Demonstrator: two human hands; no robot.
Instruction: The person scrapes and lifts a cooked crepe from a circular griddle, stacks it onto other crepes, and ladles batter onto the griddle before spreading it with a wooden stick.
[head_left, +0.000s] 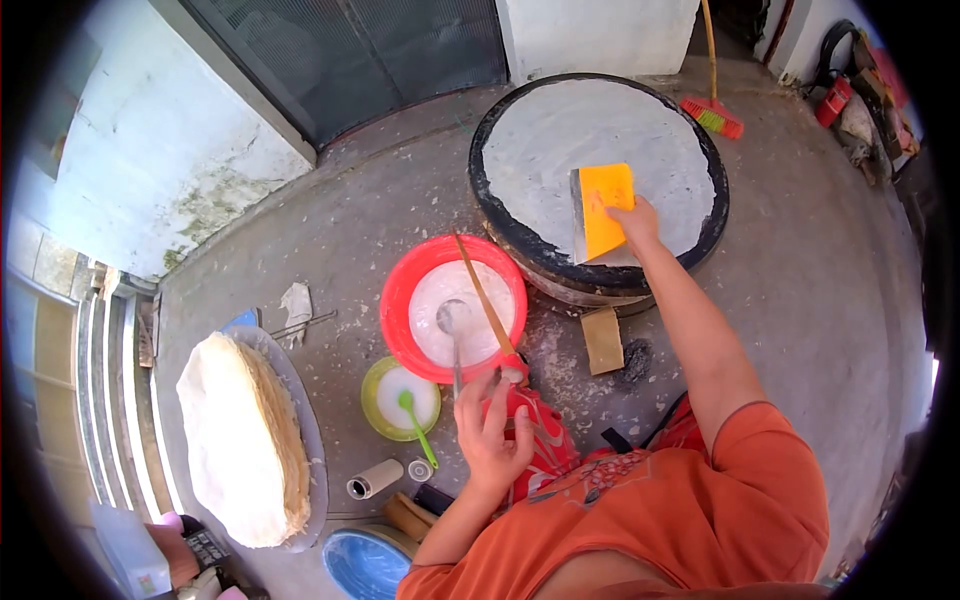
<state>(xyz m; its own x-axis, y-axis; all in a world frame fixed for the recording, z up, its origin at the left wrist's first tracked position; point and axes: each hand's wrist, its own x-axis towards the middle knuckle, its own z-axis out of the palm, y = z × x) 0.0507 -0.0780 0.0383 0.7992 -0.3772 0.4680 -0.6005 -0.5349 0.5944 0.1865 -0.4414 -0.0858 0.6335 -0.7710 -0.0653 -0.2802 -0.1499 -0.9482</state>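
My right hand grips a yellow scraper, its edge on the pale batter layer that covers a round black griddle. My left hand is raised in front of my knee with its fingers apart, nothing visibly held. Close beyond its fingertips are the handles of a metal ladle and a wooden stick. Both lie across a red basin of white batter. Beside the basin, a green spoon rests in a yellow-green bowl of white liquid.
A stack of thin flat sheets lies at the left on a round board. A blue basin, a flask and its cap are near my left side. Cardboard lies below the griddle. A broom stands behind it.
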